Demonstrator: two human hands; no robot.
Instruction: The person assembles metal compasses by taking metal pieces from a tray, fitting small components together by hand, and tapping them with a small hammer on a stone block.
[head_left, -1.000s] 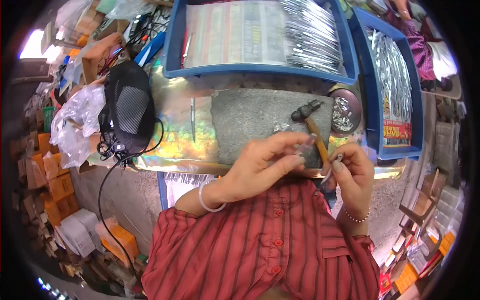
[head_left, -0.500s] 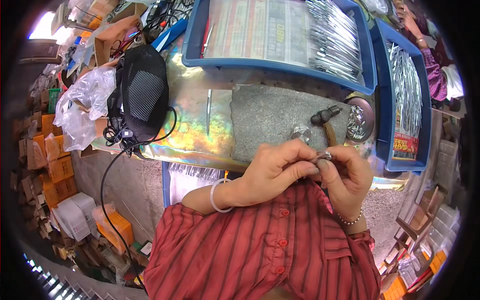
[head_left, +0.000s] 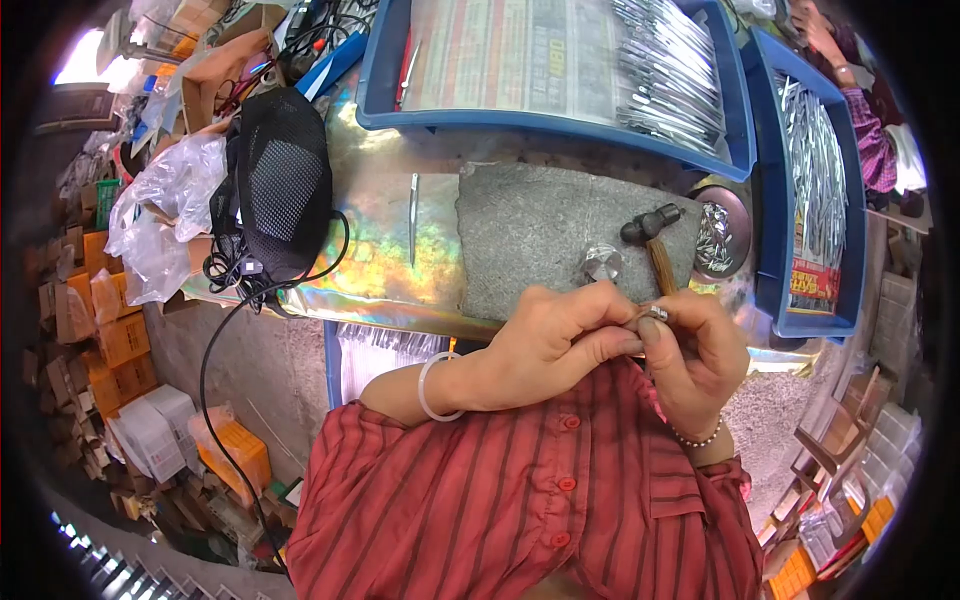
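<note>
By the near edge of the stone slab point(head_left: 540, 215), the left hand point(head_left: 560, 335), pinched closed on something I can't make out, has joined the right hand point(head_left: 695, 345) at its pinched small metal piece point(head_left: 656, 313).

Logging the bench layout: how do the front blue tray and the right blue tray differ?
The front blue tray looks wider; the right blue tray looks narrower.
In the front tray, slender metal pieces bunch toward the right, leaving much printed lining bare; in the right tray, similar pieces cover most of the lining, which shows at the near end.
Both hold silvery pieces.
</note>
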